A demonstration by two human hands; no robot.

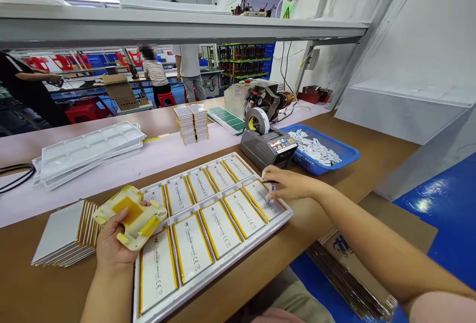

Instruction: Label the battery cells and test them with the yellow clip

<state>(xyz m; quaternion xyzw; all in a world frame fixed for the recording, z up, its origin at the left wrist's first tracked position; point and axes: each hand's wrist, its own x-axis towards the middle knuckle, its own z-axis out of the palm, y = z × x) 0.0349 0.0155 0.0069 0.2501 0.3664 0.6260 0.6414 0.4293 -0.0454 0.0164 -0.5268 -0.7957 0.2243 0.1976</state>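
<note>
A: What are your hands holding just now?

B: My left hand (116,243) is carrying a cream-coloured fixture (136,212), its thumb resting by an orange patch, so this grip is closed around it. My right hand (284,182) is pinching a small white strip (272,193) with blue print, above the right end of the tray's front row.

A: And how far is the work, in your opinion?

B: Ten flat white packs (193,251) are lying in the tray (238,250), five in each row, so all its places are looking filled. A leaning stack (61,233) of similar pieces is standing on the tabletop (22,278) at my left, and two piles (191,127) are standing farther back, so probably more is remaining. Which packs are finished, I cannot tell. The blue basket (316,167) is holding many loose white scraps, so I am judging that plenty of strips are already used.

A: Are you seeing any writing?

B: The packs are showing a CE mark, a small logo and a code line too fine for me. The tape dispenser (260,149) is bearing a colourful label, and its tape roll (263,119) is showing a yellow core with red print, but I am not managing to read a brand. A green sign (286,13) behind is displaying a warning triangle.
</note>
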